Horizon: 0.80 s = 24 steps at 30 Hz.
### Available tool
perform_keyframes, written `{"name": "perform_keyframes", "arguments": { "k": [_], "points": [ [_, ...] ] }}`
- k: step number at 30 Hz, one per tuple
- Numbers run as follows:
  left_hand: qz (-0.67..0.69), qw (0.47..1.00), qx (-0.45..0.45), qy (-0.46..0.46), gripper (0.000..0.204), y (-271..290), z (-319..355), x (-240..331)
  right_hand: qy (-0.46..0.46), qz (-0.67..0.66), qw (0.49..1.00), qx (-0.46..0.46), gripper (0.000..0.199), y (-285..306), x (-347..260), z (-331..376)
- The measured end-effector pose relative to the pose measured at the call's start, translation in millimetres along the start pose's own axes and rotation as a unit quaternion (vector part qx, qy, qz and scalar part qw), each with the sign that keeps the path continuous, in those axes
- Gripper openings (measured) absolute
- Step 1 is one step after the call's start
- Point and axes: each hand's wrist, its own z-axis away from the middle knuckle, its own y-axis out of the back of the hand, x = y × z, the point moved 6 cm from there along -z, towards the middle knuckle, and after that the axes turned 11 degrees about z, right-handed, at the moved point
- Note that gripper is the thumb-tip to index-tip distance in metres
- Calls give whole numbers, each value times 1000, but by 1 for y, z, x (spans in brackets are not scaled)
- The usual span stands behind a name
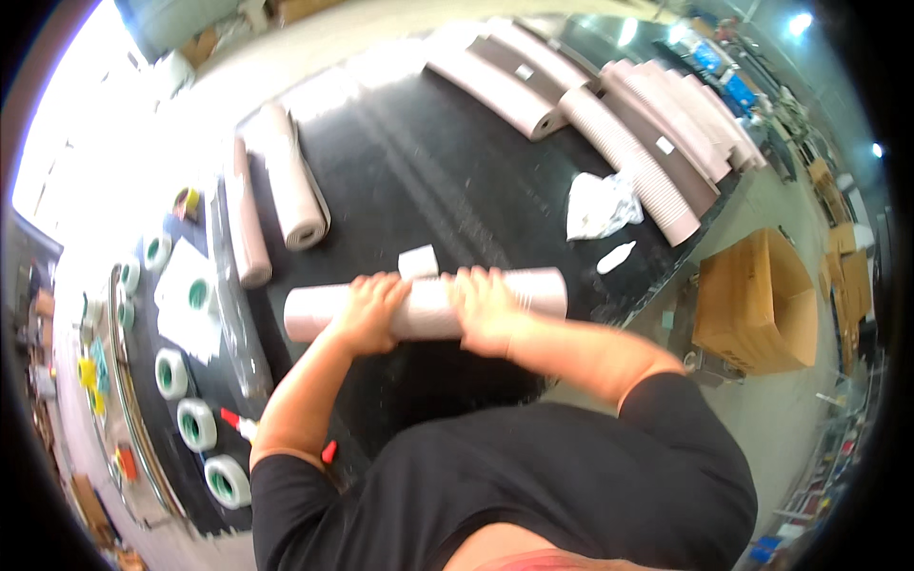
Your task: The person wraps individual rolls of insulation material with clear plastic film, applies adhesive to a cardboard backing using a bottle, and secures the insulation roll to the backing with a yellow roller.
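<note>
A pale pink roll of sheet material [428, 305] lies across the near part of the black table [409, 181]. My left hand [369, 309] presses down on its left half, fingers curled over the top. My right hand [487, 309] grips its right half the same way. A small white slip [417, 261] lies just beyond the roll, between my hands.
Two more pink rolls [286, 176] lie at the left; several stacked rolls [647, 124] line the far right edge. A crumpled white sheet [600, 205] lies near them. Several tape rolls [195, 423] sit at the left edge. A cardboard box [757, 305] stands on the floor at right.
</note>
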Motion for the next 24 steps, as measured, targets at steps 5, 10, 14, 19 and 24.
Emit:
{"name": "perform_keyframes", "arguments": {
  "k": [5, 10, 14, 19, 24],
  "points": [
    [87, 982, -90, 141, 120, -12, -41, -15, -103, 15, 978, 181, 55, -24, -14, 36],
    [109, 869, -326, 357, 82, -33, -119, 3, -98, -1, 975, 198, 89, -19, -19, 29],
    [56, 894, -215, 388, 47, -45, -131, -3, -95, 10, 980, 174, 86, -18, -25, 26],
    [21, 948, -47, 314, 35, 33, -113, 52, -93, -44, 988, 114, 84, -15, -5, 24],
    [-54, 968, 23, 245, 69, -20, 35, 102, -82, -187, 978, -53, 97, -14, 10, 24]
  ]
}}
